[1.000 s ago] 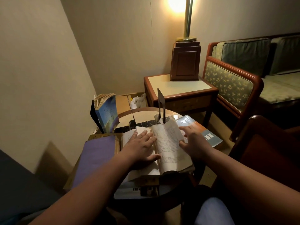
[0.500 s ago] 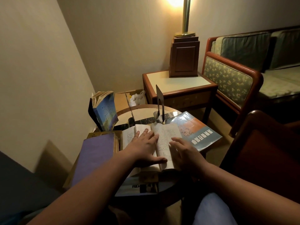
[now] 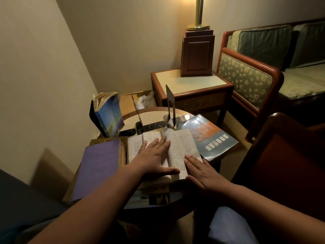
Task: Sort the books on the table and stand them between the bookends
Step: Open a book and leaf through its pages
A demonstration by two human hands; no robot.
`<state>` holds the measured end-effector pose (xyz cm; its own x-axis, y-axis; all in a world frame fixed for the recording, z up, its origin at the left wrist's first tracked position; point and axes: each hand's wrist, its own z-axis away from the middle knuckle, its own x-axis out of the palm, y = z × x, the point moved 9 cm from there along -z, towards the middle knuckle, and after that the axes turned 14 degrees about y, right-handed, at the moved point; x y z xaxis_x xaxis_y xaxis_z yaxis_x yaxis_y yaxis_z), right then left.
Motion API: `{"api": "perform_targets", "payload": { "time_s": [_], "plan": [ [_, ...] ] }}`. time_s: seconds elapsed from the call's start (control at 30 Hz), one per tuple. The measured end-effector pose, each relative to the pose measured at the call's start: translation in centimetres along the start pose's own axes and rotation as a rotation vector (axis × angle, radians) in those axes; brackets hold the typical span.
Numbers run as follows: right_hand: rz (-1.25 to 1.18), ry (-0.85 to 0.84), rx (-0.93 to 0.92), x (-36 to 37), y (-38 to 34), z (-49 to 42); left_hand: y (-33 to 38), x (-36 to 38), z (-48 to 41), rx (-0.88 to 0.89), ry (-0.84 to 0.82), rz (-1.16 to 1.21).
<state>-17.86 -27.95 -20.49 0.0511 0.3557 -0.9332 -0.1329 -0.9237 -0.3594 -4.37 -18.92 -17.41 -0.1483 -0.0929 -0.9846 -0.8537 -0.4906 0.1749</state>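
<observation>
Mid-tabletop (image 3: 154,114), left hand (image 3: 154,161) and right hand (image 3: 205,173) lie flat, fingers (image 3: 164,140) released, on the open book (image 3: 181,147); I'd close it squarely.

Tight table, one open gap at the back

I see bare table top (image 3: 153,115) between the thin bookend (image 3: 136,108) and the tall bookend (image 3: 169,101); a hand could come down there from above. The open book (image 3: 179,145) lies in front of that gap. The purple book (image 3: 98,166) blocks the left and the flat blue book (image 3: 209,138) blocks the right. The standing book (image 3: 110,115) fills the far left edge.
</observation>
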Motion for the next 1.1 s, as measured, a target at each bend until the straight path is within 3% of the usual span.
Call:
{"api": "perform_targets", "payload": {
  "time_s": [0.4, 0.9, 1.1],
  "plan": [
    [-0.039, 0.037, 0.123, -2.8, 0.7, -10.9, 0.1, -0.2, 0.1, -0.012, -0.009, -0.01],
    [-0.135, 0.072, 0.087, 1.2, -0.9, 1.1, -0.6, 0.2, 0.2, -0.012, 0.028, 0.078],
    [-0.216, 0.063, 0.118, -0.1, -0.6, -1.7, -0.5, 0.2, 0.2, -0.018, 0.043, 0.093]
  ]
}}
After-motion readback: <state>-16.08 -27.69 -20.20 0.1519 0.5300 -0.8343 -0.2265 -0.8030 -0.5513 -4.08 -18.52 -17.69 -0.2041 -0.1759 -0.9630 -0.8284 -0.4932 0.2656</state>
